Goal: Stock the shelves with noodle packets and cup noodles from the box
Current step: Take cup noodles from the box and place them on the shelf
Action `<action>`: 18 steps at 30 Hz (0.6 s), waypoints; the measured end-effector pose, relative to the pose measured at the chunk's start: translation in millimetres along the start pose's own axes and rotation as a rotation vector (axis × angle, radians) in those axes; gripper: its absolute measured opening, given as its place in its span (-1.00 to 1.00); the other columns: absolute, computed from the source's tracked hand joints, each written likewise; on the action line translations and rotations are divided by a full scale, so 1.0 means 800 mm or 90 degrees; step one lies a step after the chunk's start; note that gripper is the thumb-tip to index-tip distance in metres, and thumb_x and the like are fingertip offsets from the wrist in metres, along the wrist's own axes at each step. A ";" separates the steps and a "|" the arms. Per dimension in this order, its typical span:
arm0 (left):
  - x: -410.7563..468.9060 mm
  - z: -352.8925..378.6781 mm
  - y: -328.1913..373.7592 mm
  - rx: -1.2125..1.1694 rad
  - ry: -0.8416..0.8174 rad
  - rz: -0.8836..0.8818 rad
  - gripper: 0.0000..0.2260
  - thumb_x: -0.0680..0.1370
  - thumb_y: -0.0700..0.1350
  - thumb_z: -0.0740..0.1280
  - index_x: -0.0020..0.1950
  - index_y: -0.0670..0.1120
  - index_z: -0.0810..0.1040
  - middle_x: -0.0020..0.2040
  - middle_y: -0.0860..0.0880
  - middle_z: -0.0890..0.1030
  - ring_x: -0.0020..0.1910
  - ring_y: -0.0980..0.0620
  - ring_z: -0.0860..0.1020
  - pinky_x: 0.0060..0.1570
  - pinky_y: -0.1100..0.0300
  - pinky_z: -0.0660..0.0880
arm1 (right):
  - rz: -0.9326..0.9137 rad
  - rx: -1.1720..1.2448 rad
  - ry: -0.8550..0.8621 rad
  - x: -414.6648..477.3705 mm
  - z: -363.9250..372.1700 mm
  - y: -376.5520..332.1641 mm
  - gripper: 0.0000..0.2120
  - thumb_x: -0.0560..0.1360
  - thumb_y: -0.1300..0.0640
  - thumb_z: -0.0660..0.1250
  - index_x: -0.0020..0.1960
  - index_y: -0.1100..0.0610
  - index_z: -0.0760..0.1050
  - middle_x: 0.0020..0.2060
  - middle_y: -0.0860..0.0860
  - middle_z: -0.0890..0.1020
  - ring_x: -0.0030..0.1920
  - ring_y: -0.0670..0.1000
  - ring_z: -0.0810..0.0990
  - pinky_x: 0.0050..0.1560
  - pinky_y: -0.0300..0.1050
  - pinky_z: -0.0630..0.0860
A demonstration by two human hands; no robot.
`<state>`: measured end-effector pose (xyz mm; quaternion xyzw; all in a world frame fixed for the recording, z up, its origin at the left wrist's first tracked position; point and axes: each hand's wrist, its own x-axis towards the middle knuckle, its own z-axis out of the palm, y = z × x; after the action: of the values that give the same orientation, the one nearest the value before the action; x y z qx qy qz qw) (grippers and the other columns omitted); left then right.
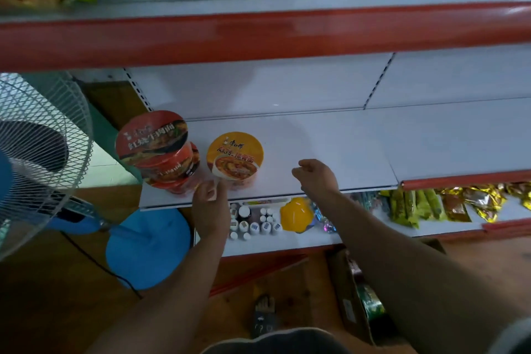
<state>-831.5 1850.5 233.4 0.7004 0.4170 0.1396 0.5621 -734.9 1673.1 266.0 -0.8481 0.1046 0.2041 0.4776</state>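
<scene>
left hand (pixel 211 198) near cup (pixel 234 158), right hand (pixel 316 177) hovering

White metal shelving (pixel 316 146) with red front strips (pixel 258 34) rises ahead of the left hand (pixel 211 201) and the right hand (pixel 316 178). Left of the left hand stands 1 fan (pixel 37 158) with a white grille and a round blue base (pixel 146 247). Below both hands lies a brown floor (pixel 57 310), crossed by a black cable (pixel 126 282).

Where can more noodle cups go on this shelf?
Right of the yellow-lid cup, the middle shelf is bare around the right hand, back to the wall. Its left end is crowded: stacked red cups and the left hand. The lower shelf is packed with small bottles and packets.
</scene>
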 end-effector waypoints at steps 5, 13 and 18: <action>-0.068 0.040 0.017 0.085 -0.078 0.140 -0.80 0.62 0.02 0.29 0.18 0.00 0.58 0.10 0.03 0.61 0.06 0.06 0.54 0.00 0.17 0.45 | -0.026 -0.013 0.017 -0.027 -0.059 0.030 -0.60 0.54 0.06 0.35 0.35 0.09 0.49 0.21 0.04 0.62 0.20 0.09 0.56 0.17 -0.11 0.44; -0.209 0.156 0.035 0.241 -0.392 0.204 -0.93 0.60 0.06 0.31 0.01 0.11 0.56 -0.08 0.10 0.60 0.01 0.00 0.59 0.06 0.04 0.53 | -0.032 -0.125 0.065 -0.077 -0.202 0.113 -0.62 0.54 0.04 0.30 0.33 0.08 0.49 0.10 -0.01 0.62 0.16 0.07 0.58 0.08 -0.12 0.47; -0.287 0.219 0.008 0.447 -0.551 0.237 -0.90 0.58 0.12 0.28 -0.03 0.14 0.51 -0.02 0.07 0.58 -0.02 0.02 0.55 -0.09 0.16 0.43 | 0.023 -0.173 0.092 -0.107 -0.287 0.194 -0.65 0.58 0.00 0.26 0.33 0.08 0.45 -0.01 -0.01 0.58 -0.12 0.01 0.50 -0.10 -0.16 0.39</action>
<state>-853.0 1562.4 244.5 0.8993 0.0412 -0.2092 0.3818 -812.3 1394.6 291.0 -0.9153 0.1252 0.1632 0.3462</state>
